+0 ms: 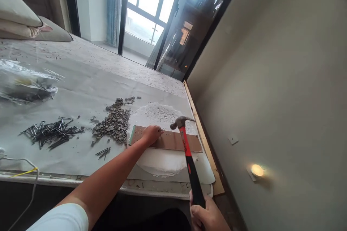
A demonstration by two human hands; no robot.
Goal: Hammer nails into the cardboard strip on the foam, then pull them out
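Observation:
My left hand (151, 134) rests on a brown board (176, 140), its fingers closed around a dark nail (162, 130) of which only a short end shows. Rows of small holes mark the board's left part, and its left end is green. Beneath the board lies a rough white slab (159, 111). My right hand (204, 213) is wrapped round the black grip of a claw hammer (187, 148) with a red neck. The hammer's metal head appears over the board, right of the nail; whether it touches anything I cannot tell.
Grey gravel (115, 122) is heaped left of the slab. Several loose nails (103, 152) lie near a larger nail pile (51, 131). A clear plastic bag (25, 83) sits farther left, above a white cable (34, 184). A wooden edge (202, 130) and wall border the right side.

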